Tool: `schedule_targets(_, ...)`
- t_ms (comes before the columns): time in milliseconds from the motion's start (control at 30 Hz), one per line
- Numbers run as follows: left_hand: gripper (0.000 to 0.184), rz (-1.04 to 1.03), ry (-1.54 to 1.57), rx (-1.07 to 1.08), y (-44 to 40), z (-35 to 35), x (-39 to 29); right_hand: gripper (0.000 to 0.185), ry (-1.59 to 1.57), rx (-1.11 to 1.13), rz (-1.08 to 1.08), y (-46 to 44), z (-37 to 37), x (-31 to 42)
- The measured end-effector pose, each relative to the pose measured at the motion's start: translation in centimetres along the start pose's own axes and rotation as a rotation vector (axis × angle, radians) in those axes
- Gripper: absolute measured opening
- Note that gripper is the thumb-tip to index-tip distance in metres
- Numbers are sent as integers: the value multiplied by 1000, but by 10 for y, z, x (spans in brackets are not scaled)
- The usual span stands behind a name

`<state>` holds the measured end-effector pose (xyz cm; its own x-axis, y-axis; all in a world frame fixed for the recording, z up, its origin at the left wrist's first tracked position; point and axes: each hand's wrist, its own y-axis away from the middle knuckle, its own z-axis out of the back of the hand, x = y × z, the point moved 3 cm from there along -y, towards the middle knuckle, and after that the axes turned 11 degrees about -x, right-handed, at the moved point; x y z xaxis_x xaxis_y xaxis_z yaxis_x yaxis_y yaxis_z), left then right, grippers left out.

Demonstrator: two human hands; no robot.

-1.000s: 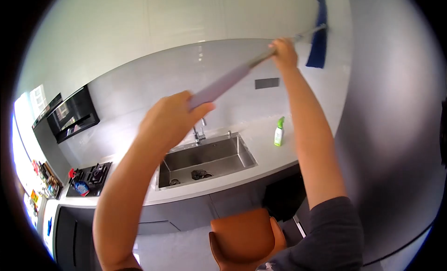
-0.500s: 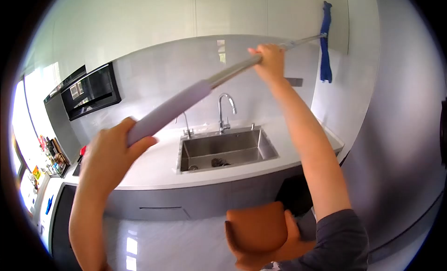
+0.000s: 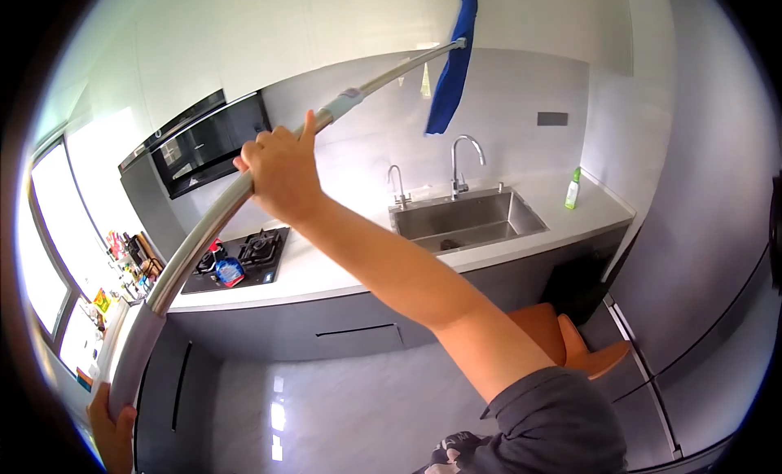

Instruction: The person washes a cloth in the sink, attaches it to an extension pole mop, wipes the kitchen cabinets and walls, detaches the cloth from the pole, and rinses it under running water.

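Observation:
Both my hands are on a long-handled flat mop (image 3: 199, 236). My left hand (image 3: 112, 432) is closed round the grey grip at the pole's lower end, at the bottom left edge of the view. Higher up, my right hand (image 3: 283, 173) wraps the metal shaft just below its light grey collar. At the far end the blue mop pad (image 3: 453, 87) stands nearly upright against the white upper cabinets (image 3: 371, 26); its lower part hangs in front of the grey backsplash. The pad's top end is cut off by the frame.
Below the pad is a steel sink (image 3: 525, 217) with a tall faucet (image 3: 454, 168). A green-and-white bottle (image 3: 573, 189) stands right of it. Leftward are a gas stove (image 3: 265, 258), a blue spray bottle (image 3: 229, 268) and a black range hood (image 3: 216, 144). An orange-brown chair (image 3: 542, 323) sits lower right.
The mop pad has moved left along the upper cabinets, and my hands have shifted left and the left one down. The view has turned, bringing the stove and the green-and-white bottle into sight.

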<state>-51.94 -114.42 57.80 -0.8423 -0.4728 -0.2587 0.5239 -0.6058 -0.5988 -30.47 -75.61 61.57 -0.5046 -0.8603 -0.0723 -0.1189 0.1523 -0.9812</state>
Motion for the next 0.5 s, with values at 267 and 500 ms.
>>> schedule_targets(267,53,196,-11,179,34,29,76,6,-330,59,1,4,-77,126)
schedule_targets(500,53,361,48,196,20,13,181,11,-268,125,166,21,-142,170)
